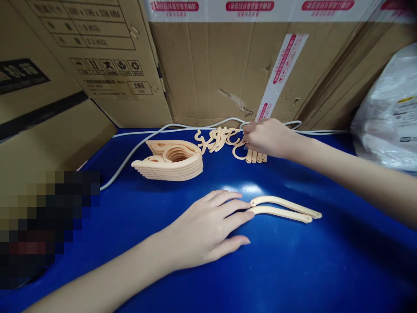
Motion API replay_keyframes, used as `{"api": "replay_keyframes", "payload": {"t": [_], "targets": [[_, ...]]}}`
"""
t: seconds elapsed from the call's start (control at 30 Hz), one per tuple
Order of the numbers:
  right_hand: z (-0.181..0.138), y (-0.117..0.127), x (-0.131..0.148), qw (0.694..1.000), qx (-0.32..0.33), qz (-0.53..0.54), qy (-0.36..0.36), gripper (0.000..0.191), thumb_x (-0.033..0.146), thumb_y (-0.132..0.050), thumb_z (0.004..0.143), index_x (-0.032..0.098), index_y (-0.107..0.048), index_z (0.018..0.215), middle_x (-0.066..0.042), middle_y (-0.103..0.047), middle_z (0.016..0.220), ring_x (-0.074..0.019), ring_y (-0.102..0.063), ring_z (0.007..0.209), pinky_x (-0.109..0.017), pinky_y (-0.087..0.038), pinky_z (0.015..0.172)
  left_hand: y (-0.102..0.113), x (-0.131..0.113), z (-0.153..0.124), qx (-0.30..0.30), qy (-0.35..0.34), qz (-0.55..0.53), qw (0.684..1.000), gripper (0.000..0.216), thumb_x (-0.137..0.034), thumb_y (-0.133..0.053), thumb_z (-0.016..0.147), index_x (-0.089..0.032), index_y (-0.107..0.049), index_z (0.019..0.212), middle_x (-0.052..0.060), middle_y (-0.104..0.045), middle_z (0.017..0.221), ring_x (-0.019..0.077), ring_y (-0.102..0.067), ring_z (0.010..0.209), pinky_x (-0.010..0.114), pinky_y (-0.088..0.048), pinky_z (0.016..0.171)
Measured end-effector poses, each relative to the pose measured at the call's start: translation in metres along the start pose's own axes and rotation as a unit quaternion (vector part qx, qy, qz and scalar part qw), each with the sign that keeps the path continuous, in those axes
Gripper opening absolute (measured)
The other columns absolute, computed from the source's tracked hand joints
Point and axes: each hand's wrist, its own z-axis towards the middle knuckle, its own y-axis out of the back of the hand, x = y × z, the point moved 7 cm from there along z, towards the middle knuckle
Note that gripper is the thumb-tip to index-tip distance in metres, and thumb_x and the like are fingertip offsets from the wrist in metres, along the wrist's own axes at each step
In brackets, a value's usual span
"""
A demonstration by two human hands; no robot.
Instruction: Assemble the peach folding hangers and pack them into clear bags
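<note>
My left hand (211, 230) lies palm down on the blue table with its fingers spread. Its fingertips touch the left ends of two curved cream plastic hanger arms (283, 206), which lie side by side. Farther back, my right hand (269, 137) reaches down with curled fingers over a row of short cream plastic strips (256, 157). Whatever sits between its fingertips is hidden. Just left of it is a loose pile of cream plastic hooks (218, 138), and a hook ring (239, 152) lies beside the strips. A neat stack of cream plastic hanger pieces (169, 163) stands at left.
Cardboard boxes (211, 69) wall off the back and left of the blue table (325, 269). A white cable (130, 156) runs along the back and curves down at left. Clear plastic-wrapped goods (387, 113) stand at right. A pixelated patch covers the lower left.
</note>
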Motion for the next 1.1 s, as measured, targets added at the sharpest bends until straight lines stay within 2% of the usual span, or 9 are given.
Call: {"api": "replay_keyframes", "payload": {"t": [0.23,0.43,0.57,0.8,0.93,0.97,1.0,1.03,1.1], "targets": [[0.007,-0.003,0.019,0.987,-0.082,-0.086,0.106,0.02,0.004,-0.054,0.088,0.013,-0.069,0.078,-0.008,-0.067,0.081,-0.0182,-0.056,0.073,-0.034,-0.029,0.066,0.004,0.009,-0.001,-0.018,0.027,-0.001,0.999,0.022,-0.03,-0.057,0.097,-0.016,-0.062,0.113,0.004,-0.067,0.112,0.0206,-0.056,0.107,0.034,-0.04,0.091],[0.014,-0.004,0.017,0.985,-0.091,-0.095,0.111,0.024,0.009,-0.048,0.091,0.013,-0.068,0.078,-0.008,-0.066,0.08,-0.0183,-0.055,0.071,-0.034,-0.029,0.065,0.003,0.015,0.0,-0.033,0.071,0.026,0.997,0.023,-0.037,-0.06,0.095,-0.017,-0.064,0.107,0.004,-0.064,0.098,0.0198,-0.053,0.087,0.032,-0.035,0.073],[0.019,-0.006,0.016,0.99,-0.068,-0.076,0.094,0.026,0.01,-0.047,0.09,0.013,-0.069,0.076,-0.01,-0.067,0.079,-0.0199,-0.057,0.071,-0.035,-0.029,0.065,0.002,0.019,0.0,-0.038,0.098,0.012,0.994,0.016,-0.026,-0.054,0.098,-0.017,-0.066,0.103,0.003,-0.062,0.094,0.0188,-0.051,0.083,0.032,-0.035,0.073],[0.017,0.007,0.005,0.995,-0.074,0.001,0.069,0.017,0.018,-0.053,0.083,0.011,-0.067,0.078,-0.012,-0.068,0.082,-0.0217,-0.058,0.074,-0.034,-0.03,0.064,0.008,0.034,-0.005,-0.078,0.185,-0.19,0.961,0.015,-0.023,-0.05,0.1,-0.02,-0.065,0.101,0.0,-0.063,0.101,0.0144,-0.056,0.094,0.028,-0.041,0.084],[-0.003,0.032,-0.004,0.982,-0.11,0.153,0.006,0.008,0.021,-0.057,0.075,0.015,-0.062,0.077,-0.007,-0.065,0.077,-0.0186,-0.055,0.068,-0.031,-0.028,0.06,0.008,0.044,-0.007,-0.106,0.234,-0.306,0.917,0.013,-0.029,-0.054,0.099,-0.022,-0.065,0.101,-0.003,-0.065,0.097,0.0106,-0.058,0.086,0.022,-0.042,0.076],[-0.012,0.038,-0.005,0.965,-0.124,0.228,-0.032,0.005,0.021,-0.057,0.074,0.017,-0.06,0.074,-0.004,-0.062,0.071,-0.0162,-0.052,0.064,-0.03,-0.027,0.059,0.009,0.046,-0.007,-0.114,0.243,-0.335,0.903,0.013,-0.03,-0.054,0.098,-0.022,-0.065,0.101,-0.003,-0.065,0.096,0.0104,-0.058,0.086,0.022,-0.042,0.075],[-0.023,0.04,-0.003,0.928,-0.131,0.343,-0.068,0.006,0.023,-0.058,0.073,0.018,-0.057,0.072,0.0,-0.057,0.063,-0.0138,-0.048,0.058,-0.029,-0.028,0.057,0.009,0.049,-0.008,-0.123,0.251,-0.365,0.888,0.013,-0.03,-0.055,0.098,-0.022,-0.065,0.103,-0.003,-0.065,0.096,0.0106,-0.059,0.088,0.021,-0.043,0.075],[-0.035,0.038,0.003,0.853,-0.124,0.497,-0.096,0.009,0.025,-0.058,0.075,0.019,-0.053,0.07,0.001,-0.053,0.059,-0.0127,-0.048,0.057,-0.027,-0.031,0.056,0.009,0.051,-0.008,-0.134,0.258,-0.396,0.871,0.013,-0.029,-0.056,0.097,-0.022,-0.065,0.104,-0.003,-0.065,0.096,0.0107,-0.059,0.089,0.021,-0.043,0.076],[-0.06,0.021,0.031,0.639,-0.059,0.751,-0.159,0.011,0.026,-0.049,0.084,0.02,-0.05,0.075,0.004,-0.049,0.057,-0.0107,-0.046,0.053,-0.025,-0.035,0.054,0.01,0.055,-0.01,-0.156,0.27,-0.456,0.834,0.014,-0.027,-0.058,0.096,-0.022,-0.065,0.108,-0.002,-0.065,0.096,0.0105,-0.059,0.089,0.02,-0.045,0.076]]}}
